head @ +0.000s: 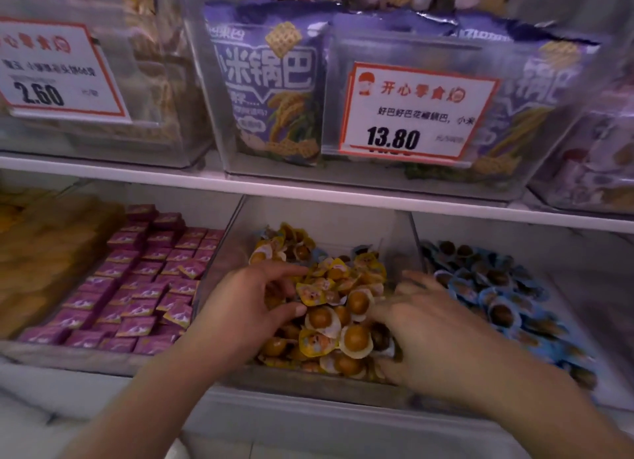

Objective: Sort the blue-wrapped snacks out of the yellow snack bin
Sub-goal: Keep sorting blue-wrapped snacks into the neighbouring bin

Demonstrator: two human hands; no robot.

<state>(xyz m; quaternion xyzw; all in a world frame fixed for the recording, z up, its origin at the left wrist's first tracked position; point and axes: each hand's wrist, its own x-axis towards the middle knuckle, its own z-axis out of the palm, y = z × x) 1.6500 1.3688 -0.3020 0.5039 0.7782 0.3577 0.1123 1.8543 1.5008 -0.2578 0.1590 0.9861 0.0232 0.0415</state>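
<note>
Two hands down in the yellow bin (408,249) on the low shelf — clear-walled, middle of three. Left hand (247,307) on the pile's left side, fingers bent, thumb and forefinger closing on yellow snacks (329,307); whether one is actually pinched cannot be told. Right hand (422,335) blurred, fingers spread loose over the pile's right edge, holding nothing visible. Yellow snacks too many to count, heaped, round brown centres showing. Two or three blue wrappers (363,251) poking out at the far rim of the heap.

Right of it, a bin of blue snacks (494,287) — dozens, same round shape. Left, a bin of pink packets (137,283), laid in rough rows, also dozens. Far left, a blurred orange-brown mass (44,252).

Above, a white shelf edge (308,192). Farther up, clear bins: two purple bags (267,81) facing front, plus two price tags — 13.80 (415,111) and 2.60 (51,70).
</note>
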